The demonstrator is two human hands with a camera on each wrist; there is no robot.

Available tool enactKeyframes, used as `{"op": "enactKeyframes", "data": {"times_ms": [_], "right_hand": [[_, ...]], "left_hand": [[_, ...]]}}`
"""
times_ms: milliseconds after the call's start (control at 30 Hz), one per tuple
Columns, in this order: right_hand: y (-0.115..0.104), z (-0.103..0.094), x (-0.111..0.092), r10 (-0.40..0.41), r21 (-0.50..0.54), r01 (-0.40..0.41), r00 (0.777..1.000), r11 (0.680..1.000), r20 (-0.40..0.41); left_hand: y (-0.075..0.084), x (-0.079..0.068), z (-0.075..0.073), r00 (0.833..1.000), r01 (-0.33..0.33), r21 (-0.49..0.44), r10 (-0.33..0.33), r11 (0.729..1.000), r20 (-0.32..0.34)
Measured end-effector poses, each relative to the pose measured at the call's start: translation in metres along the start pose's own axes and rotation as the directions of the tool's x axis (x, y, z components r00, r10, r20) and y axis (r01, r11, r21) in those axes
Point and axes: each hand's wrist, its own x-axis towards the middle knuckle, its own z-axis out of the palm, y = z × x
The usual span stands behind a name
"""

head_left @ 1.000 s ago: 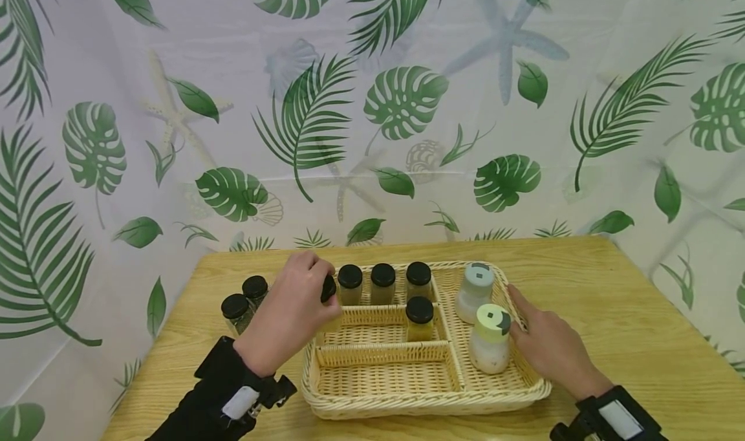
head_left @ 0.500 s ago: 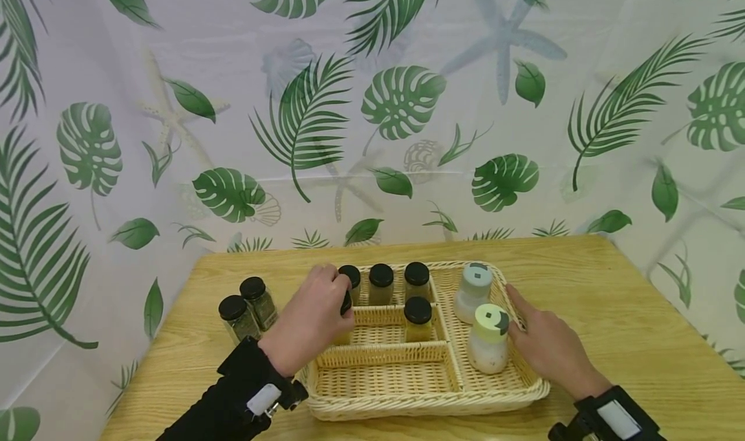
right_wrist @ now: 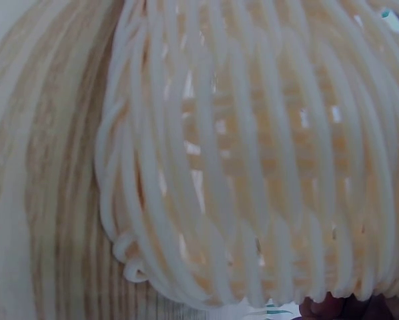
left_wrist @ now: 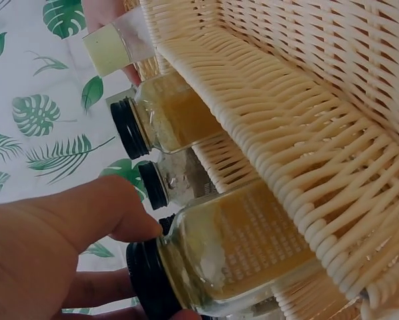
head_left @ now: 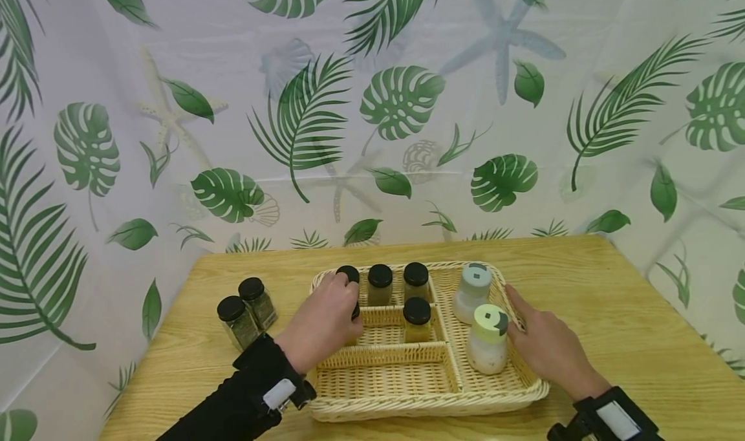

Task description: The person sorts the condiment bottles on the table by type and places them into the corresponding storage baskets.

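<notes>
My left hand [head_left: 326, 318] pinches the black lid of a spice jar [left_wrist: 246, 247] with yellow-brown contents. It holds this jar in the left part of the wicker basket's [head_left: 431, 407] middle compartment; in the head view the hand hides most of it. A second jar of yellow powder [head_left: 417, 331] stands at that compartment's right end. Three black-lidded jars [head_left: 380, 286] are lined up in the back compartment, the leftmost partly behind my fingers. My right hand [head_left: 553, 350] holds the basket's right rim.
On the wooden table [head_left: 628, 324], two jars of dark green herbs [head_left: 244, 328] stand left of the basket. The right compartment holds a grey-capped bottle [head_left: 473, 295] and a yellow-green-capped bottle [head_left: 487, 347]. A leaf-print cloth [head_left: 442, 105] hangs behind.
My left hand has moved right with the jar, over the middle compartment and lower into it. The two herb jars at left have come into fuller view. The right hand stays on the rim.
</notes>
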Motion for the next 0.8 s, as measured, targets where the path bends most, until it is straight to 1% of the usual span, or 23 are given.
{"op": "enactKeyframes", "data": {"times_ms": [100,233,367,633,733,800], "right_hand": [[0.0000,0.0003,0.0002,0.004,0.001,-0.004,1.000,1.000,0.002],[0.0000,0.0005,0.0005,0.007,0.000,-0.007,1.000,1.000,0.001],[-0.0005,0.0001,0.0007,0.008,0.001,-0.008,1.000,1.000,-0.002],[-0.0009,0.0000,0.0002,0.006,0.006,-0.006,1.000,1.000,-0.002],[-0.0011,0.0000,0.0002,0.007,0.010,-0.007,1.000,1.000,-0.002],[-0.0009,0.0001,0.0002,0.007,0.012,-0.007,1.000,1.000,0.000]], "left_hand": [[-0.0006,0.0009,0.0038,1.000,-0.015,0.007,0.015,1.000,-0.008],[-0.0009,0.0012,0.0077,1.000,-0.018,0.029,0.018,0.999,-0.015],[-0.0009,0.0007,0.0093,1.000,0.005,0.034,-0.005,0.999,0.000],[-0.0007,-0.0026,0.0065,0.999,0.046,0.020,-0.046,0.999,0.024],[-0.0012,-0.0043,0.0065,0.998,0.061,0.016,-0.061,0.998,0.006],[-0.0022,-0.0061,0.0065,0.998,0.062,0.010,-0.062,0.998,-0.027]]}}
